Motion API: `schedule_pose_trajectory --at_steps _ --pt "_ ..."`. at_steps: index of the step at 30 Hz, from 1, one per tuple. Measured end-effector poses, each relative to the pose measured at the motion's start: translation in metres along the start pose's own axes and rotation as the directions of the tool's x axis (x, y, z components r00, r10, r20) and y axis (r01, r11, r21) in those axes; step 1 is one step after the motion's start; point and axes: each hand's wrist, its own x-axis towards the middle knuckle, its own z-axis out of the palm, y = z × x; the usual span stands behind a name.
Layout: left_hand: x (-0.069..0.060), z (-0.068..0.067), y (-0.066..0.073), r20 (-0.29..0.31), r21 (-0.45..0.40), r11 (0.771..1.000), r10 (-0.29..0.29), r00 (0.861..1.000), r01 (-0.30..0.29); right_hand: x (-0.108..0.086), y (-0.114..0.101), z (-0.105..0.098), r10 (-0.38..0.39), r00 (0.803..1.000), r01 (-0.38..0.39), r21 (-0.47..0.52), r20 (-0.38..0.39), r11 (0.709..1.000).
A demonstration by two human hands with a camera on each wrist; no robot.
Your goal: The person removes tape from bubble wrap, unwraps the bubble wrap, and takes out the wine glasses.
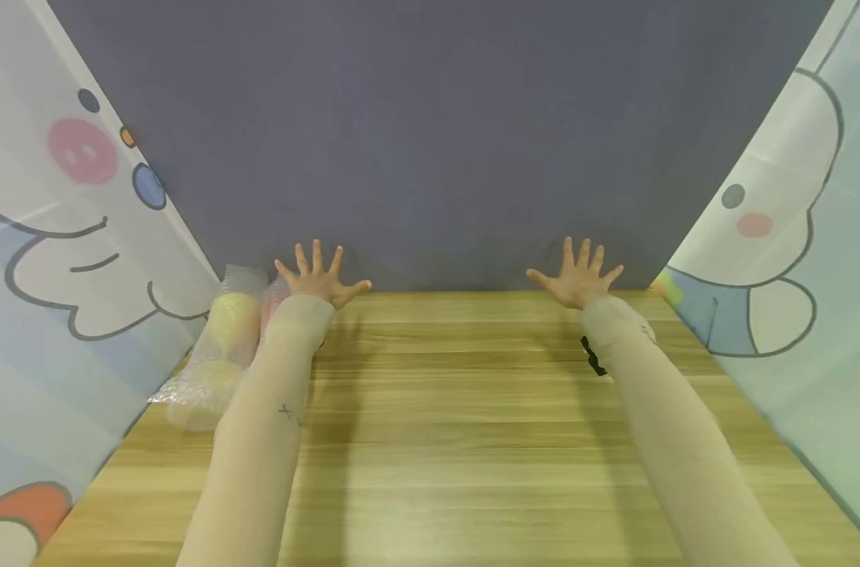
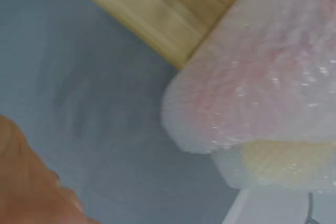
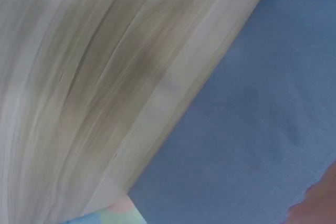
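Both hands are stretched forward over the far edge of a wooden table (image 1: 444,409), in front of a dark grey panel (image 1: 430,142). The left hand (image 1: 320,279) has its fingers straight and spread and holds nothing; bubble-wrapped items (image 1: 227,331) lie just left of it. In the left wrist view, part of the left hand (image 2: 34,182) shows at the lower left, apart from a pink wrapped item (image 2: 252,87). The right hand (image 1: 579,279) is spread the same way, empty; a bit of it (image 3: 317,198) shows in the right wrist view. Whether either hand touches the panel I cannot tell.
Printed cartoon sheets stand at the left (image 1: 40,260) and right (image 1: 791,236) of the table. A small black object (image 1: 593,357) shows beside the right wrist. Yellow wrapped pieces (image 2: 289,161) lie by the pink one at the left.
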Motion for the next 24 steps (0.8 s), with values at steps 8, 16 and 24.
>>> schedule_pose_trajectory --at_steps 8,16,24 --pt "-0.01 -0.024 0.002 -0.092 -0.144 0.989 0.015 0.996 -0.029 -0.003 0.003 -0.012 -0.033 0.987 0.062 0.188 -0.155 0.98" --pt "-0.049 -0.038 -0.005 -0.173 -0.413 0.899 0.082 0.982 -0.148 -0.025 0.015 -0.017 -0.084 0.975 0.137 0.264 -0.205 0.955" --pt "-0.101 -0.025 -0.012 -0.278 -0.5 0.835 0.096 0.956 -0.229 -0.062 0.022 0.008 -0.129 0.943 0.243 0.372 -0.305 0.896"
